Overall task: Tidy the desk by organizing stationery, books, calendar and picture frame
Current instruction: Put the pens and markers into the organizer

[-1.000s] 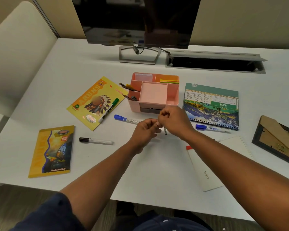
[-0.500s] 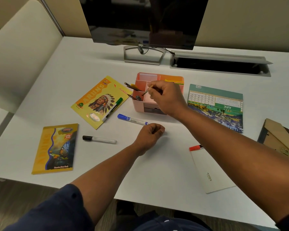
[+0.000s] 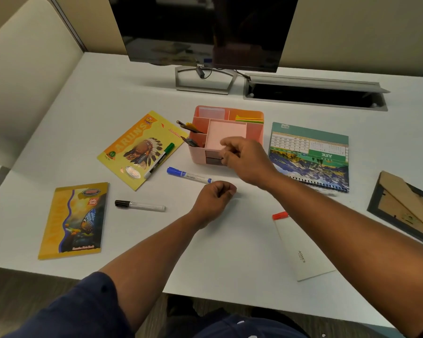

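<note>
While four markers lie loose on the worktop, roll-off is the main hazard: the black marker sits near the front edge, right of the near-left book. Left hand, loosely curled and holding nothing, rests beside the blue marker and could nudge it. Right hand, fingers bent and empty, hovers at the pink organizer; a careless sweep could tip it.
</note>
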Demonstrator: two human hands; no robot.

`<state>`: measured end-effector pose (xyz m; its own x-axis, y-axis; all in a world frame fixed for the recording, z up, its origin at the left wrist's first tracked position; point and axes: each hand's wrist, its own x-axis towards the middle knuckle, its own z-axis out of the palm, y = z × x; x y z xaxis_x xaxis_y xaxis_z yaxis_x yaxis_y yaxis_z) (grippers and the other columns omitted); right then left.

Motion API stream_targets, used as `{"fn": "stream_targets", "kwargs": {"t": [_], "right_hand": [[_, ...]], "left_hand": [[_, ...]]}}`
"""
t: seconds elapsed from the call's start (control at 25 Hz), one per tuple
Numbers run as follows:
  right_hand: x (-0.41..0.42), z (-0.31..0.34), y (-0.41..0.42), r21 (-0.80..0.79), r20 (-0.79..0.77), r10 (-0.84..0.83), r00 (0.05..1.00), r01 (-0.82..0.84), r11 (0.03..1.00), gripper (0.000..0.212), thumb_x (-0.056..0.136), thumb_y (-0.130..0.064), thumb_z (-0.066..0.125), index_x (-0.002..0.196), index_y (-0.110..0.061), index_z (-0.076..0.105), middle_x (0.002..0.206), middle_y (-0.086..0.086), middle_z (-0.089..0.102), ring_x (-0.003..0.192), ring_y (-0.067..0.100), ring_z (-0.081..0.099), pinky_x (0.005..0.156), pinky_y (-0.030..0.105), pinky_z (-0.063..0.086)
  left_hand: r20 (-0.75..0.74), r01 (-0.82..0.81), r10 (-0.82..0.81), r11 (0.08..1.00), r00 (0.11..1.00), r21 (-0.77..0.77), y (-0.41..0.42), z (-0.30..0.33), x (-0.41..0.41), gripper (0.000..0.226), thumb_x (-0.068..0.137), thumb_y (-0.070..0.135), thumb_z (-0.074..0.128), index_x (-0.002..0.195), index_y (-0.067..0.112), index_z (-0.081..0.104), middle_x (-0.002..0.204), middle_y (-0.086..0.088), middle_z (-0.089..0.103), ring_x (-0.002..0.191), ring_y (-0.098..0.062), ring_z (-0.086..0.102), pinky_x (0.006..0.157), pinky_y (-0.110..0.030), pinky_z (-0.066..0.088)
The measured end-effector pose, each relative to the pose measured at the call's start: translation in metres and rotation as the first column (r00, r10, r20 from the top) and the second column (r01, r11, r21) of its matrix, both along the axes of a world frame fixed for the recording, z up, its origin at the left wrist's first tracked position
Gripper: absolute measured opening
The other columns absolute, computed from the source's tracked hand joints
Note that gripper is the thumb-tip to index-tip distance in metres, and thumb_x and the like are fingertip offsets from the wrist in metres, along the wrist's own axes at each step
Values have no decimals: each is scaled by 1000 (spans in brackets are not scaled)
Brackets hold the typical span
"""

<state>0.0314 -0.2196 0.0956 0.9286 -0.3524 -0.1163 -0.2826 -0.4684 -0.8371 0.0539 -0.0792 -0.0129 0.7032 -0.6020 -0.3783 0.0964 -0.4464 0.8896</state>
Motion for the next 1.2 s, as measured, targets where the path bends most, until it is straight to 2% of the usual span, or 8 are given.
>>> {"fn": "stream_targets", "kwargs": {"t": [0.16,0.28,0.48,0.56,0.84,1.0,1.12,1.2], "right_hand": [[-59,-27,-13,-70,-83,-63,995,57,996,21,96,-17,63,116,-16,69,93,-4,71,81,10,69,80,37,60],[-100,-40,-35,-174,-200,-32,979,-4,985,22,97,-18,60,116,-21,71,109,-5,70,80,12,67,69,29,59],[-155,-54,-73,-377,-434,9,901,-191,906,36,91,-22,65,126,-27,65,131,-7,63,116,12,55,96,32,49],[-164,-57,-75,-394,-468,51,882,-260,881,36,94,-24,60,130,-27,64,133,-7,61,122,15,50,98,33,47],[-168,-68,-67,-533,-415,101,904,-331,778,16,102,-28,51,111,-33,64,112,-8,64,100,13,50,79,32,50],[-164,-68,-65,-604,-374,134,918,-351,716,19,99,-17,56,109,-32,59,110,-6,63,96,14,51,75,32,51],[-160,-73,-61,-699,-226,131,965,-254,668,36,88,-5,68,119,-23,63,112,1,67,97,21,58,76,35,55],[-155,-71,-55,-720,-153,149,977,-214,661,42,84,-1,71,122,-17,64,113,5,68,97,26,61,78,39,57]], "left_hand": [[154,49,-56,998,987,50,-1,-2,-5,16,96,11,63,108,17,72,107,6,72,101,-11,65,98,-23,50],[190,56,-73,994,979,93,0,-2,-7,20,94,10,64,109,20,71,107,8,70,101,-9,65,98,-23,50],[281,49,-94,985,955,163,-3,0,-18,24,91,15,70,115,20,69,112,10,67,101,-7,61,92,-16,46],[347,81,-146,977,926,196,-4,2,-26,25,91,17,71,115,20,67,113,10,62,101,-5,57,91,-16,44],[543,238,-371,924,754,300,4,-1,-33,29,95,6,59,121,15,69,126,0,61,118,-17,54,101,-20,38],[725,65,-372,908,580,414,14,6,-25,36,92,7,64,127,15,65,141,-8,56,135,-29,44,115,-42,34],[675,-34,-403,844,619,535,23,15,-5,60,94,2,56,150,19,42,163,-7,28,153,-32,14,122,-47,16],[637,-33,-462,793,618,608,27,21,11,68,93,-1,54,154,20,32,164,-6,26,153,-31,12,122,-48,16]]}}
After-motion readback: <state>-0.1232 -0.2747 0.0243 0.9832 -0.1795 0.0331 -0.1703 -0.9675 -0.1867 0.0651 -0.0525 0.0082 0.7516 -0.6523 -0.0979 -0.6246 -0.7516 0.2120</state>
